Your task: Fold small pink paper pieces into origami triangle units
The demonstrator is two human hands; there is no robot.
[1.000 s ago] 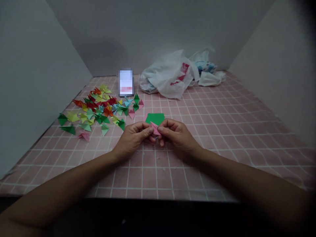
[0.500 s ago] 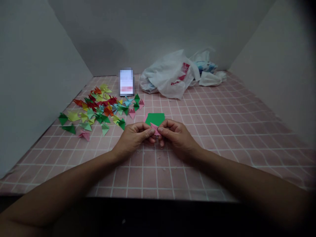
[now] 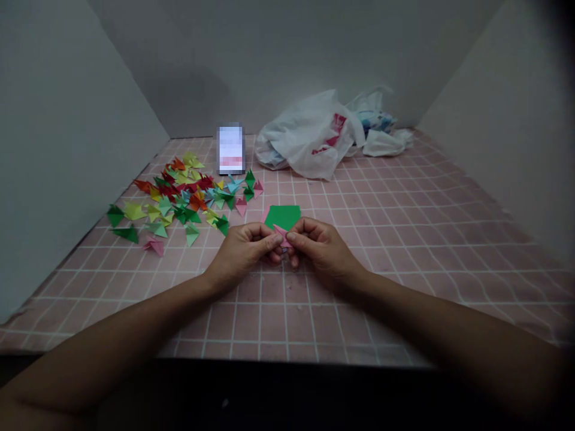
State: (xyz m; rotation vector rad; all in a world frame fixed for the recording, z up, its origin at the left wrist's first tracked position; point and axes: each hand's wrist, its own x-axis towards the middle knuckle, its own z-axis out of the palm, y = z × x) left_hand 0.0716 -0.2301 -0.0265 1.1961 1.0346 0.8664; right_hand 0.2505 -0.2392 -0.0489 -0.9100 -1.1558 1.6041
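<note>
A small piece of folded pink paper (image 3: 282,234) is pinched between my two hands, its pointed tip upward. My left hand (image 3: 251,244) grips its left side between thumb and forefinger. On the other side, my right hand (image 3: 318,244) holds it the same way, fingers curled beneath. Just behind the fingertips lies a stack of paper with a green sheet (image 3: 284,215) on top and a pink edge at its left. Left of my hands spreads a pile of folded paper cranes (image 3: 179,191) in red, orange, yellow, green, blue and pink.
A lit phone (image 3: 230,149) with a blurred screen stands upright behind the pile. White plastic bags (image 3: 309,134) lie crumpled at the back. A pink checked cloth (image 3: 404,239) covers the table, with pale walls (image 3: 54,120) on three sides.
The pink paper's folds look slightly more spread between my fingertips. Both hands keep almost the same place and grip.
</note>
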